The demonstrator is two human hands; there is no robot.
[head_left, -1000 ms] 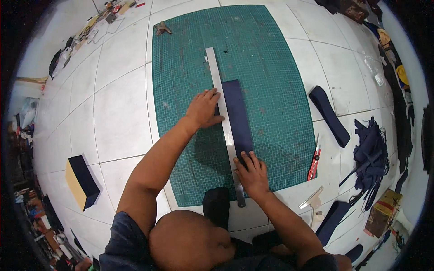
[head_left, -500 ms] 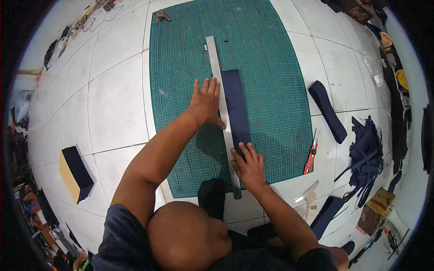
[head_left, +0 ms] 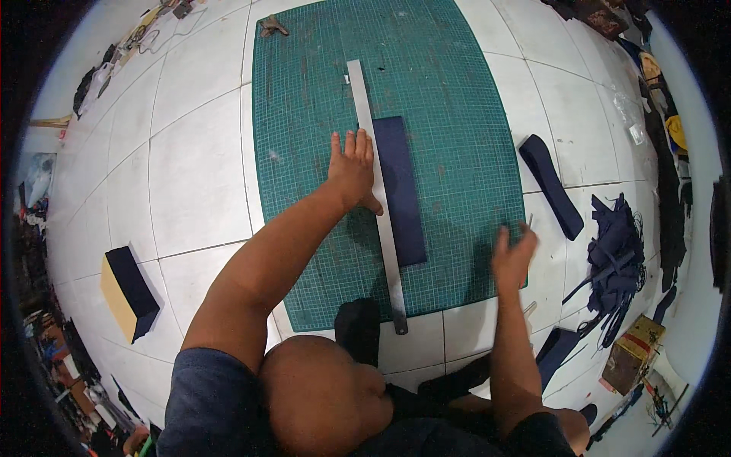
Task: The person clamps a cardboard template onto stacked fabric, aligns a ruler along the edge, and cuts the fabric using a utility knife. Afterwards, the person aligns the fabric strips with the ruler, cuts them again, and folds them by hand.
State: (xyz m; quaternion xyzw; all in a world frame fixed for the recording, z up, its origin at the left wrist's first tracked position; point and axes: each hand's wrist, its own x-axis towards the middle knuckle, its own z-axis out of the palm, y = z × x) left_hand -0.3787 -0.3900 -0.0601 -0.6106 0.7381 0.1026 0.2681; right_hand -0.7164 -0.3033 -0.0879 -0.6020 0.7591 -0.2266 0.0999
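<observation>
A long metal ruler [head_left: 387, 236] lies along the left edge of a dark blue fabric strip [head_left: 402, 190] on the green cutting mat [head_left: 464, 114]. My left hand [head_left: 355, 174] presses flat on the ruler's middle, fingers stretched and thumb across the metal. At the mat's right edge, my right hand [head_left: 514, 257] is over the red utility knife [head_left: 531, 221], its thumb and fingers apart. The hand hides most of the knife; only its tip and a bit of red show, and I see no grip on it.
Right of the mat are a folded dark blue strip [head_left: 552, 186], a heap of blue scraps [head_left: 615, 263] and a worn box [head_left: 633, 354]. A dark-and-yellow folded piece [head_left: 131, 293] lies on the left tiles. A small brown object [head_left: 272, 27] sits at the mat's far left corner.
My right hand has left the ruler and fabric and moved right to the utility knife. My left hand stays on the ruler, shifted very slightly.
</observation>
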